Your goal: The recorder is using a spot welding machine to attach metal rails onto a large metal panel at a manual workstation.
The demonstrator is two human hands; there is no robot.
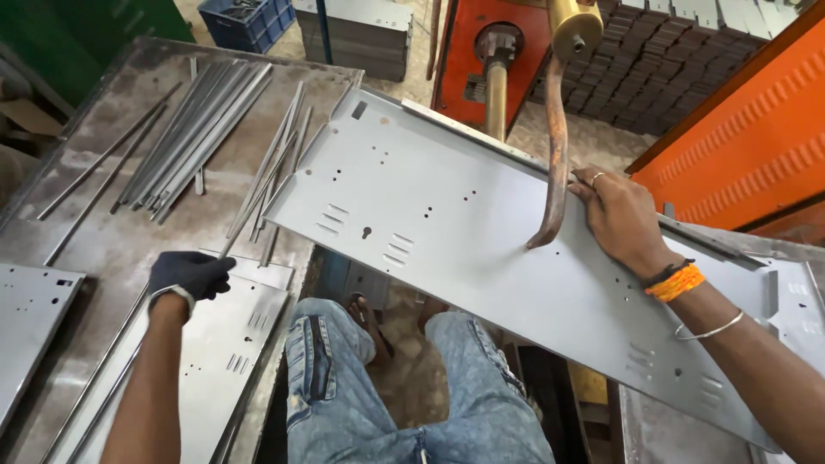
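A long grey sheet-metal panel [447,215] with holes and slots lies tilted under the curved copper electrode arm [557,155] of an orange spot welder [490,51]. My right hand [620,215] grips the panel's far edge beside the electrode tip. My left hand [189,273], in a dark glove, reaches over a similar panel [215,361] on the left table and closes on the end of a thin metal strip [258,199]. My knees in pale jeans [344,378] show below.
Several loose metal strips [193,129] lie on the worn steel table [103,232]. Another panel [30,318] lies at the far left. A blue crate [245,21] and stacked grey parts [662,51] stand behind. An orange machine housing [748,146] stands at right.
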